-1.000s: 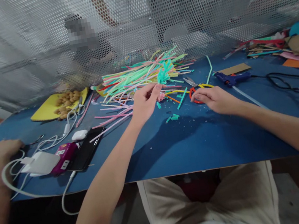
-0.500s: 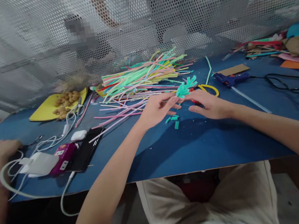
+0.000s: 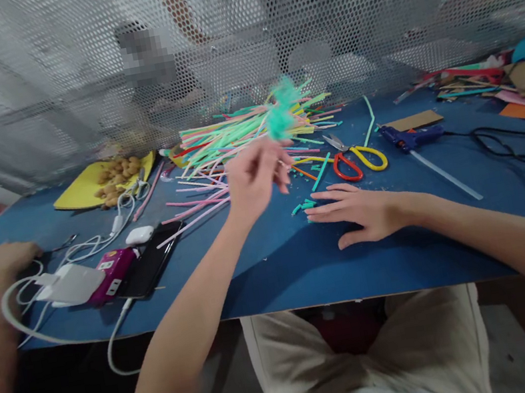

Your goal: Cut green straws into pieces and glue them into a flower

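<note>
My left hand [image 3: 258,173] is closed on a teal pipe-cleaner bunch [image 3: 280,108], held up over the table and blurred by motion. My right hand [image 3: 359,210] lies low over the blue table [image 3: 282,281], fingers stretched out, palm down. At its fingertips are short teal pipe-cleaner snippets [image 3: 303,205]. Just beyond it lies a pair of scissors [image 3: 347,166] with one red and one yellow handle, blades partly apart. A large pile of coloured pipe cleaners [image 3: 232,137] spreads behind my left hand.
A blue glue gun [image 3: 409,138] with a clear glue stick and black cord lies right. At left are a phone [image 3: 153,266], a purple power adapter [image 3: 114,271], white cables and yellow paper [image 3: 75,189] holding brown lumps. Another person's hand [image 3: 4,259] rests at far left.
My left hand has lifted the teal bunch up and to the left. The right hand has left the bunch and come down nearer the table's front edge, uncovering the scissors.
</note>
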`<action>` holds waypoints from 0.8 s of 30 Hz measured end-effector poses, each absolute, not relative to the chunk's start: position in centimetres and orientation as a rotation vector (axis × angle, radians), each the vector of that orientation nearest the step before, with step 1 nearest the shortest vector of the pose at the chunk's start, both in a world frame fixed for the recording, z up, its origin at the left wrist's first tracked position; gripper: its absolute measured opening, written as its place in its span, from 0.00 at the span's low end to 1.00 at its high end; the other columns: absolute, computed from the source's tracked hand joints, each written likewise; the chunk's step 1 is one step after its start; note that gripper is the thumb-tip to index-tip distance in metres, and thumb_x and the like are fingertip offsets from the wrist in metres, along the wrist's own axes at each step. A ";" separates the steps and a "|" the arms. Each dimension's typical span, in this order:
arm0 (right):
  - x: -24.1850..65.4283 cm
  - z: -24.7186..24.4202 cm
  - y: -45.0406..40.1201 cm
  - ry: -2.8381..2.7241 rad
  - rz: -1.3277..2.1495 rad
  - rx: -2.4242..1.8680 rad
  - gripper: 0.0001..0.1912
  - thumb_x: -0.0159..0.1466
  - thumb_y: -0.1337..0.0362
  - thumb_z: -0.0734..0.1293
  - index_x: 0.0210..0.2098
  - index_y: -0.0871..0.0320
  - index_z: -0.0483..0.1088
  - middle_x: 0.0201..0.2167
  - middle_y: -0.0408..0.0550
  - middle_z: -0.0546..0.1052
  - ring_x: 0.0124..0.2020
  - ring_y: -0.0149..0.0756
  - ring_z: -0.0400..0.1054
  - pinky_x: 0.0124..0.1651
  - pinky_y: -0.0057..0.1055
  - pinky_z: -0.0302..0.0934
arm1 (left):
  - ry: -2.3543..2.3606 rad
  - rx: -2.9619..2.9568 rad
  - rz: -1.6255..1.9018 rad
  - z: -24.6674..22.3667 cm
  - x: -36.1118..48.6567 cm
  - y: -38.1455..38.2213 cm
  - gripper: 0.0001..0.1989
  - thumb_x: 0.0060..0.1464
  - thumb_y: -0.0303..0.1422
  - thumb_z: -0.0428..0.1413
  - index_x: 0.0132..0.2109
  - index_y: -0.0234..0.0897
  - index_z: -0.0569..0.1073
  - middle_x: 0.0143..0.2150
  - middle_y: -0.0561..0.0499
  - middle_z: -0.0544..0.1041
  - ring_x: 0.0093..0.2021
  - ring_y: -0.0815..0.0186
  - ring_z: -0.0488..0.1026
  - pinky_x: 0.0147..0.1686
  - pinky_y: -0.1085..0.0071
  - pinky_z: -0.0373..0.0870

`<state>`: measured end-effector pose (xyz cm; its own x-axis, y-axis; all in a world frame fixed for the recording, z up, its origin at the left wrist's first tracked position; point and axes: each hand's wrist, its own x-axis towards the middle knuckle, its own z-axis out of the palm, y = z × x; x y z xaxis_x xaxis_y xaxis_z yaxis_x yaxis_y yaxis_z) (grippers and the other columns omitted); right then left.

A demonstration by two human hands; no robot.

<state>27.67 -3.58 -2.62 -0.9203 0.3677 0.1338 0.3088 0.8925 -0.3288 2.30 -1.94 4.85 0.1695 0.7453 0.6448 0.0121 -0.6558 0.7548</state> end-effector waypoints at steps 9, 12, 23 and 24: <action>27.7 -1.9 -3.6 -2.845 0.366 -0.489 0.31 0.70 0.47 0.67 0.69 0.48 0.67 0.73 0.54 0.61 0.73 0.57 0.53 0.71 0.59 0.46 | 0.873 1.457 1.986 5.5 0.1 0.8 0.19 0.67 0.49 0.54 0.37 0.39 0.76 0.19 0.58 0.70 0.12 0.77 0.58 0.11 0.76 0.49; 28.1 -1.5 -3.3 -2.826 0.338 -0.509 0.24 0.70 0.49 0.66 0.63 0.45 0.73 0.76 0.51 0.57 0.73 0.57 0.53 0.71 0.59 0.48 | 0.906 1.754 1.630 3.8 0.8 0.2 0.21 0.67 0.51 0.53 0.40 0.39 0.78 0.20 0.56 0.74 0.11 0.78 0.58 0.11 0.75 0.48; 31.5 0.1 -0.8 -2.574 0.278 -0.906 0.14 0.71 0.57 0.64 0.48 0.46 0.81 0.40 0.44 0.85 0.39 0.41 0.78 0.46 0.38 0.66 | 0.954 2.059 0.891 1.2 2.2 -0.7 0.21 0.70 0.49 0.49 0.49 0.36 0.76 0.25 0.53 0.80 0.11 0.75 0.62 0.14 0.76 0.55; 31.8 0.2 -0.6 -2.529 0.250 -0.994 0.14 0.71 0.56 0.64 0.48 0.46 0.81 0.39 0.44 0.85 0.36 0.40 0.77 0.43 0.37 0.65 | 0.962 2.055 0.866 1.3 2.2 -0.7 0.22 0.70 0.49 0.48 0.49 0.36 0.76 0.26 0.53 0.80 0.11 0.74 0.62 0.13 0.75 0.54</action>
<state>31.82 -0.62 0.23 -0.6617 0.6838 0.3076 0.6101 0.7295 -0.3091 2.17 -0.69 1.25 0.5010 0.8220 0.2710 0.3559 -0.4810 0.8012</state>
